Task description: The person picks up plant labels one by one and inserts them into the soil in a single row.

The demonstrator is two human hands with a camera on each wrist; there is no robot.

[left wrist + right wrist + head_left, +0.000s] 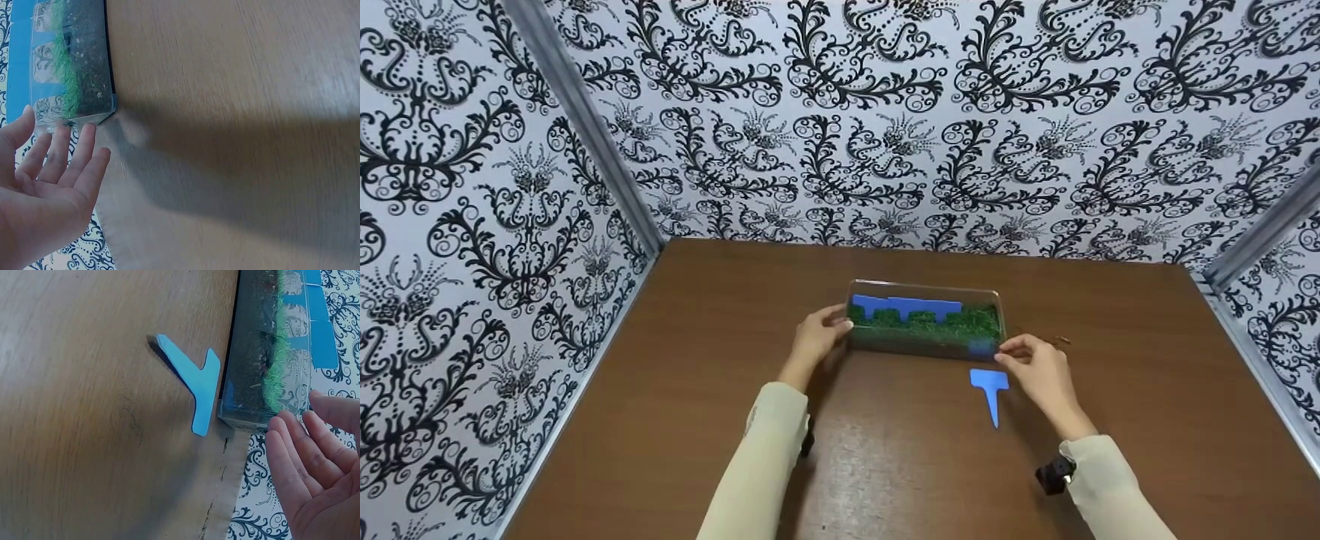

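Note:
A clear plastic box [911, 348] holds dark soil topped with green grass [975, 322]. Three blue T-shaped plant labels [911, 306] stand in a row in the grass, their stems down. At the box's left end is my left hand [816, 337], its fingertips at the end wall and its thumb by the rim. My right hand [1039, 371] has its fingertips at the right end, thumb near the corner. In both wrist views the fingers are loosely extended. Another blue plant label [990, 390] lies flat on the table, just in front of the box's right corner.
The brown wooden table [720, 420] runs back to a wall [885, 150] with black-and-white scroll patterns. Small brown bits [1063, 340] lie to the right of the box. Metal posts [607, 150] stand at the corners.

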